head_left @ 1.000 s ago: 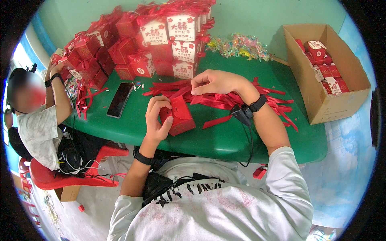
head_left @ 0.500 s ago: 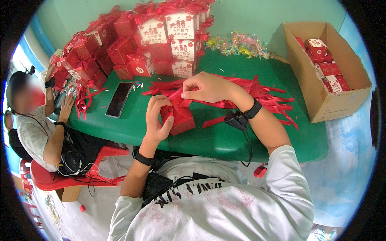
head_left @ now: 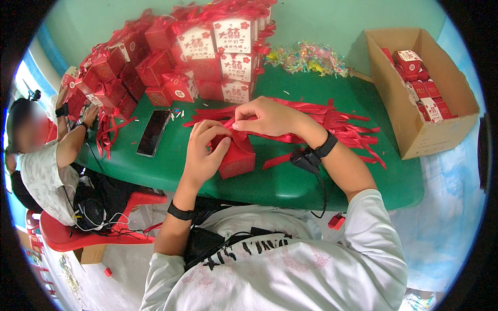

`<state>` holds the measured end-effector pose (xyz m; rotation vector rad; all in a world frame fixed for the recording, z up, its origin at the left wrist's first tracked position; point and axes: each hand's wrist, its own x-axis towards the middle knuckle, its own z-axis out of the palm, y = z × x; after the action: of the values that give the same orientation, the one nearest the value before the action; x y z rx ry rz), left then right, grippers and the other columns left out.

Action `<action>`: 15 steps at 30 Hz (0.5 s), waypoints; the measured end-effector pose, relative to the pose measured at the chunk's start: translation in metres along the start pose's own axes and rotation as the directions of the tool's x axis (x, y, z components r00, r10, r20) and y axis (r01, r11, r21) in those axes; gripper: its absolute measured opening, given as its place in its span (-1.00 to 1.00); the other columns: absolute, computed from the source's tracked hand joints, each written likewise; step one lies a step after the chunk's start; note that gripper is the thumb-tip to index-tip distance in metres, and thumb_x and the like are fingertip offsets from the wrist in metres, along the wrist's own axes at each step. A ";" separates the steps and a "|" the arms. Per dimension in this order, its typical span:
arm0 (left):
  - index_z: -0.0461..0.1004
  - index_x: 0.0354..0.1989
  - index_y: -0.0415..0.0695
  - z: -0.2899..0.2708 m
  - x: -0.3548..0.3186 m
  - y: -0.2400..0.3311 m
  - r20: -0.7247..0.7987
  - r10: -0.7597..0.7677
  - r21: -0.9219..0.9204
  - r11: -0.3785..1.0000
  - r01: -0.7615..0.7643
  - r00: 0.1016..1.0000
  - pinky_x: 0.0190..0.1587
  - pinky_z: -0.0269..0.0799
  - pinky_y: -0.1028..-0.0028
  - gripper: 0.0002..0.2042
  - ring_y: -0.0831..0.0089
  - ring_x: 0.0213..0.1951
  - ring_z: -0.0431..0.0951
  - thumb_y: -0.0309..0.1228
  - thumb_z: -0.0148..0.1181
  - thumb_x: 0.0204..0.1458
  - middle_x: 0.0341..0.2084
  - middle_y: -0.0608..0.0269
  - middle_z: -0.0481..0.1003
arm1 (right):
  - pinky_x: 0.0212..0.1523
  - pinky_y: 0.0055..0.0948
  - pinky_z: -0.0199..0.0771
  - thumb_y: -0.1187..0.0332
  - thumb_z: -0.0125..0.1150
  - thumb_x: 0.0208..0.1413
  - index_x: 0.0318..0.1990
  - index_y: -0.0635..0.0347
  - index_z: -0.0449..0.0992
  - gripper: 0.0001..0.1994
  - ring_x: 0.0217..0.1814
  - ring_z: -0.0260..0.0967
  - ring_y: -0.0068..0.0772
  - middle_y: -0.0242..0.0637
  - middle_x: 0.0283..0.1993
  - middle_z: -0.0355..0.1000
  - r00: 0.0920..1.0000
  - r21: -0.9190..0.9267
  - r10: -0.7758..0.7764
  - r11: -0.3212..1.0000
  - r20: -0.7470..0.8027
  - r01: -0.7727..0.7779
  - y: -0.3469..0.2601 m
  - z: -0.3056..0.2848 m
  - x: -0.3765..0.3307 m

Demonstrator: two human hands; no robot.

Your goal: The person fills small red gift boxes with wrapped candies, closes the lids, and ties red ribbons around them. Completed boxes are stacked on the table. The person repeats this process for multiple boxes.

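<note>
A small red gift box stands on the green table close to me, its top partly covered by my hands. Fingers of my left hand curl over the box's upper left side, with red ribbon at their tips. My right hand pinches a red ribbon just above the box. Behind and to the right of the hands lies a spread of loose red ribbons. What the left fingertips press on is partly hidden.
Stacked red and white gift boxes fill the back left. A phone lies left of my hands. Shiny coloured wrappers sit at the back. An open carton with boxes stands right. A co-worker sits at left.
My left hand and the box have shifted slightly, the box a little right and nearer me. My right hand keeps its pinch. The co-worker's hand has moved toward the stacked boxes.
</note>
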<state>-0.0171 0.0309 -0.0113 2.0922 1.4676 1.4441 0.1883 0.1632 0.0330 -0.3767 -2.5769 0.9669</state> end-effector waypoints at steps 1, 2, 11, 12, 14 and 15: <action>0.66 -0.22 -0.17 0.000 0.001 0.001 -0.005 -0.012 -0.004 1.000 0.011 1.000 0.13 0.40 0.23 -0.85 0.14 -0.02 0.52 -0.47 0.31 0.02 -0.16 0.13 0.58 | -0.24 -0.33 0.45 0.12 0.27 0.34 -0.23 0.25 0.60 -0.68 -0.32 0.47 -0.46 -0.25 -0.37 0.54 0.999 0.010 0.040 0.999 0.000 -0.040 -0.003 -0.001 0.000; 0.67 -0.22 -0.17 0.000 0.001 0.000 0.009 -0.009 -0.017 1.000 0.009 1.000 0.13 0.40 0.22 -0.85 0.14 -0.02 0.52 -0.46 0.33 0.02 -0.15 0.13 0.58 | -0.23 -0.26 0.49 0.09 0.28 0.32 -0.23 0.24 0.62 -0.67 -0.32 0.52 -0.34 -0.15 -0.36 0.57 0.997 0.020 0.079 0.997 0.000 -0.079 -0.006 -0.002 -0.001; 0.71 -0.24 -0.18 0.003 0.005 0.002 0.034 -0.038 -0.010 0.999 0.038 0.999 0.10 0.43 0.22 -0.85 0.14 -0.04 0.54 -0.41 0.43 0.03 -0.16 0.12 0.60 | -0.22 -0.22 0.51 0.05 0.29 0.30 -0.20 0.22 0.64 -0.64 -0.33 0.53 -0.34 -0.11 -0.38 0.59 0.984 0.044 0.174 0.984 0.029 -0.175 -0.010 -0.008 -0.001; 0.71 -0.24 -0.18 0.003 0.005 0.001 0.033 -0.032 -0.014 0.999 0.033 0.999 0.10 0.43 0.21 -0.85 0.14 -0.04 0.54 -0.42 0.42 0.03 -0.16 0.12 0.60 | -0.22 -0.22 0.51 0.05 0.29 0.30 -0.20 0.22 0.64 -0.64 -0.33 0.53 -0.34 -0.12 -0.38 0.59 0.983 0.063 0.181 0.981 0.038 -0.183 -0.009 -0.007 -0.001; 0.71 -0.24 -0.18 0.003 0.006 -0.001 0.048 -0.027 -0.034 0.999 0.029 0.998 0.10 0.43 0.21 -0.85 0.15 -0.04 0.54 -0.42 0.42 0.04 -0.17 0.12 0.60 | -0.22 -0.22 0.52 0.04 0.28 0.30 -0.20 0.21 0.65 -0.64 -0.32 0.53 -0.35 -0.14 -0.38 0.59 0.987 0.034 0.158 0.987 0.036 -0.159 -0.006 -0.007 0.000; 0.71 -0.24 -0.19 0.003 0.006 -0.001 0.063 -0.029 -0.049 0.998 0.032 0.998 0.10 0.43 0.21 -0.85 0.15 -0.04 0.54 -0.42 0.41 0.04 -0.17 0.13 0.60 | -0.22 -0.23 0.52 0.04 0.27 0.31 -0.20 0.21 0.65 -0.64 -0.32 0.54 -0.35 -0.14 -0.37 0.60 0.989 0.021 0.146 0.989 0.035 -0.146 -0.005 -0.007 0.000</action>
<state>-0.0154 0.0372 -0.0102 2.0574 1.4189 1.3774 0.1907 0.1634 0.0415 -0.5539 -2.5954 1.0606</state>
